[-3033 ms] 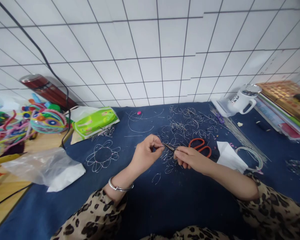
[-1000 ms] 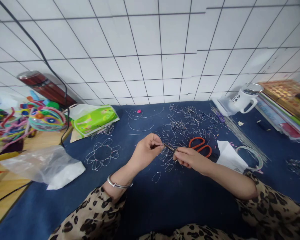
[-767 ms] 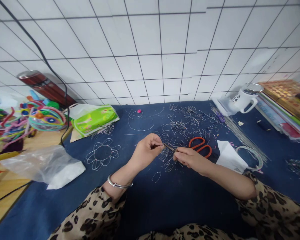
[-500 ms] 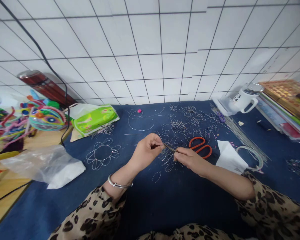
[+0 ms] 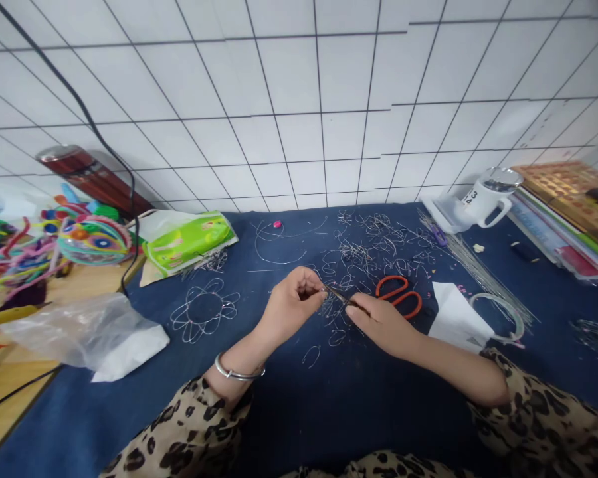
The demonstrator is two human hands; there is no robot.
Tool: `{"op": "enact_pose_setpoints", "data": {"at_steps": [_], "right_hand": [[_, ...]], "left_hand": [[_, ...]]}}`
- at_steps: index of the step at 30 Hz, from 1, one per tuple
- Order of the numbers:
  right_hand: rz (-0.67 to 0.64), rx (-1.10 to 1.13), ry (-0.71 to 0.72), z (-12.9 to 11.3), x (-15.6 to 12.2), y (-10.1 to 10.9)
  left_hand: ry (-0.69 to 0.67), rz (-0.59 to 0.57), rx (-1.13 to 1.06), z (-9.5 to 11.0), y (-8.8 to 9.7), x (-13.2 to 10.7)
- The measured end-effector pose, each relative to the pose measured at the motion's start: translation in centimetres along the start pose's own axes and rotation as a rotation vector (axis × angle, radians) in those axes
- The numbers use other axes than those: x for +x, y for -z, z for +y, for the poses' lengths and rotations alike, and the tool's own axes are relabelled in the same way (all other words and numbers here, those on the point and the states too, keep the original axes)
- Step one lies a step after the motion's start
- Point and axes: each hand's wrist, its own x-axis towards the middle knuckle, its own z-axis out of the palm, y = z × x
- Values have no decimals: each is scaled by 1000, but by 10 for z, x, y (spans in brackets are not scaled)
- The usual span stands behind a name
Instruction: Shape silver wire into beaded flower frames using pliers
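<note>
Just left of the red scissors (image 5: 397, 294), right hand (image 5: 383, 326) has its grip closed around dark pliers (image 5: 339, 294); left hand (image 5: 295, 303) pinches a tiny piece (image 5: 323, 288), probably wire, at their tips. Best: nose square, pinch steady.

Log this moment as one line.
left hand: pinched at pliers tip, piece unclear | right hand: holding pliers | orange-handled scissors: beyond right hand

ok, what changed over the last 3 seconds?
The right hand has rolled on the dark, pointed metal tool: its curled fingers, visible below before, are now tucked from sight. Neither hand visibly let go. The left hand stays pinched at the tool's tip; the red looped handles lie unmoved.
</note>
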Motion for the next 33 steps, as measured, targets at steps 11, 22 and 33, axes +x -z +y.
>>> {"op": "enact_pose_setpoints", "data": {"at_steps": [11, 22, 33], "right_hand": [[-237, 507, -192, 11, 3, 4], [-302, 610, -255, 17, 5, 2], [-237, 527, -220, 10, 4, 2]], "left_hand": [[0, -8, -5, -6, 2, 2], [-3, -74, 2, -9, 1, 2], [28, -115, -61, -12, -1, 4]]}}
